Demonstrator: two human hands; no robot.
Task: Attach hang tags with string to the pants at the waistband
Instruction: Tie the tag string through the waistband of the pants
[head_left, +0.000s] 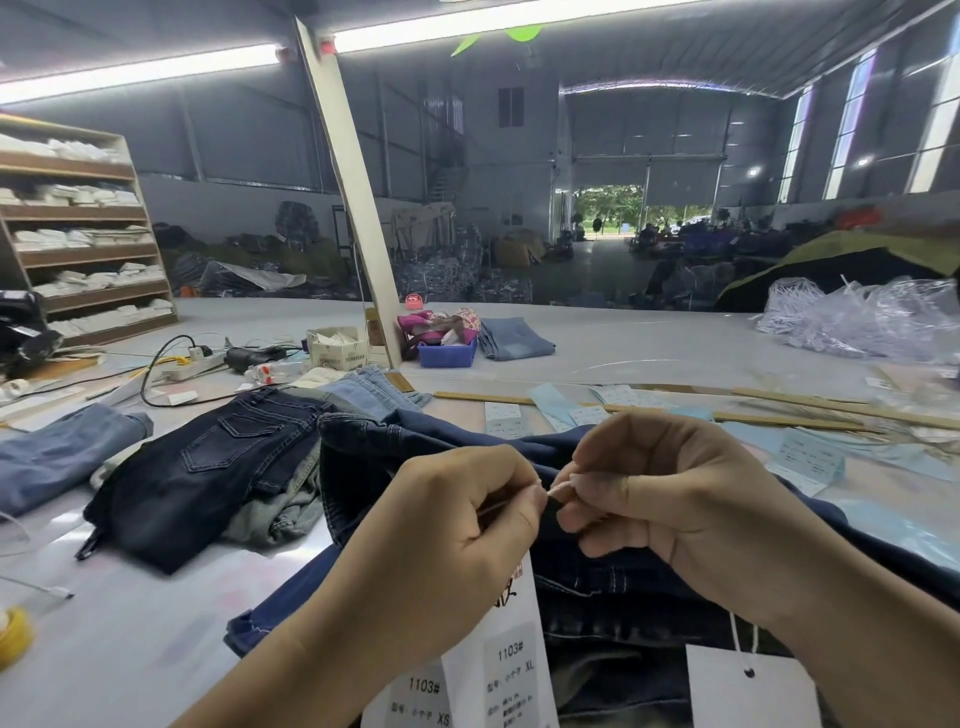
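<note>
Dark blue denim pants (457, 441) lie bunched on the table right in front of me. My left hand (457, 525) and my right hand (670, 493) meet above them, fingertips almost touching. Both pinch a thin white string (553, 488) at a dark fabric loop on the pants. White hang tags (511, 670) printed "1103#" hang under my left hand. Another white hang tag (748, 691) with a punched hole and white string lies at the lower right.
Folded dark jeans (208, 467) and light blue jeans (57, 457) lie to the left. Size labels (501, 418) and wooden strips (779, 421) lie beyond the pants. A blue bin (447, 353), a power strip (182, 366) and a heap of clear plastic bags (872, 317) sit farther back.
</note>
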